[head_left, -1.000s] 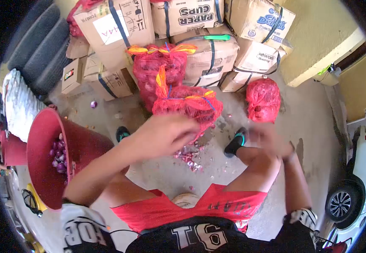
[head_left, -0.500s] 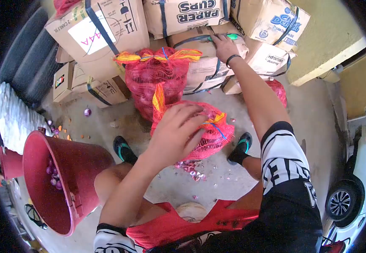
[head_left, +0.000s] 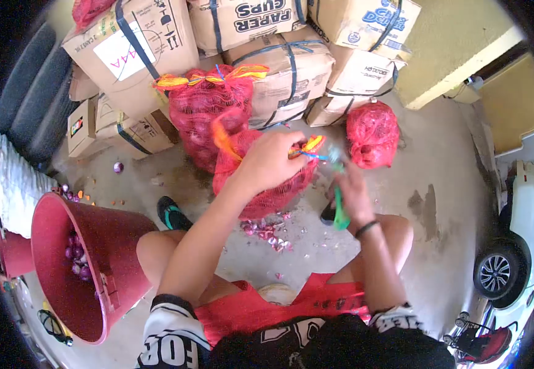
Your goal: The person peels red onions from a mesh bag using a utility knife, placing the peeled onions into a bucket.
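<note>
My left hand [head_left: 274, 161] pinches the gathered yellow-orange top of the front red mesh bag [head_left: 267, 200], which bulges with onions. A blue tie [head_left: 317, 156] crosses that gathered top. Beside it on the right, my right hand [head_left: 354, 194] is closed around a green-handled tool [head_left: 339, 209], blurred by motion, its upper end near the tie. Behind the front bag stands a taller full mesh bag [head_left: 208, 114] with yellow-orange ends tied in blue.
Strapped cardboard boxes [head_left: 288, 77] are stacked at the back. A red mesh bag [head_left: 373, 136] sits on the floor at right. A large red bucket [head_left: 116, 246] holding onions stands at left. Onion skins [head_left: 270, 237] litter the floor; a white car [head_left: 528, 215] is far right.
My right hand has come back from the boxes to the front bag with the green tool in it. My left hand has closed on the bag's gathered top.
</note>
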### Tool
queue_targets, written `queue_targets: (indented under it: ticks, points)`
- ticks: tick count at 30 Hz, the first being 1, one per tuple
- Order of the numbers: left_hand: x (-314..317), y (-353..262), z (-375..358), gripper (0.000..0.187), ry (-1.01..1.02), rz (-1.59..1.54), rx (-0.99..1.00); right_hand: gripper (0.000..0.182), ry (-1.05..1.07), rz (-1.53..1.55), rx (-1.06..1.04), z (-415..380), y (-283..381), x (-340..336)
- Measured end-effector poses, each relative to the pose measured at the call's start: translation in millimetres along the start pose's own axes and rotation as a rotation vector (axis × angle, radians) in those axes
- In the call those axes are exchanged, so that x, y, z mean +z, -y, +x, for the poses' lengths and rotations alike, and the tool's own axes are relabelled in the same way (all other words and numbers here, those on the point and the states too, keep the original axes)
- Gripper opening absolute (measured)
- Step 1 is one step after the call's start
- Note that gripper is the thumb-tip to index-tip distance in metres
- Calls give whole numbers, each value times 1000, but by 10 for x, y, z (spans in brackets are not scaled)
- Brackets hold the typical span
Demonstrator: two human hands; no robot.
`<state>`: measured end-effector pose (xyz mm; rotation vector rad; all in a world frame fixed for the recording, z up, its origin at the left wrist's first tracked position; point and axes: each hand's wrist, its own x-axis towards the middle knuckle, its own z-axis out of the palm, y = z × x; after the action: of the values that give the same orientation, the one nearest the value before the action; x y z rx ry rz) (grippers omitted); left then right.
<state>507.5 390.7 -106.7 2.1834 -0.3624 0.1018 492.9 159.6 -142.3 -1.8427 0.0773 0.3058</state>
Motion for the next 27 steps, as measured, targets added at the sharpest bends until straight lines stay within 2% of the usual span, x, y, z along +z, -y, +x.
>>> queue_targets:
  ticks: [1,4,7,11,14,15,18,22,23,25,27]
  points:
    - [37,10,17,27,-57,-40,71,29,40,-20,113,-228,71,79]
    - [45,-13,14,28,-105,15,162,23,46,-25,6,-282,-228,273]
    - [99,-17,-39,26,-155,44,207,28,-8,-64,-137,-89,-160,415]
    - [37,23,-29,25,-176,145,286,33,6,-250,-115,-195,-103,732]
    - [-63,72,37,24,-214,73,189,28,-6,-263,-251,-623,-210,1005]
    - [-92,73,44,22,-249,76,234,27,-18,-262,-284,-717,-256,1042]
    - [-159,90,13,21,-201,41,203,25,-86,3,-114,-568,-284,689]
    - [-60,36,34,24,-181,4,195,21,12,-170,-226,-310,-160,761]
    - [-67,40,65,24,-198,27,222,19,21,-348,-452,-370,-354,999]
    - [-142,70,125,25,-214,85,261,16,97,-235,-345,-932,-234,1505]
    - [-231,101,108,24,-188,78,154,16,-44,-260,-349,-973,-304,1349]
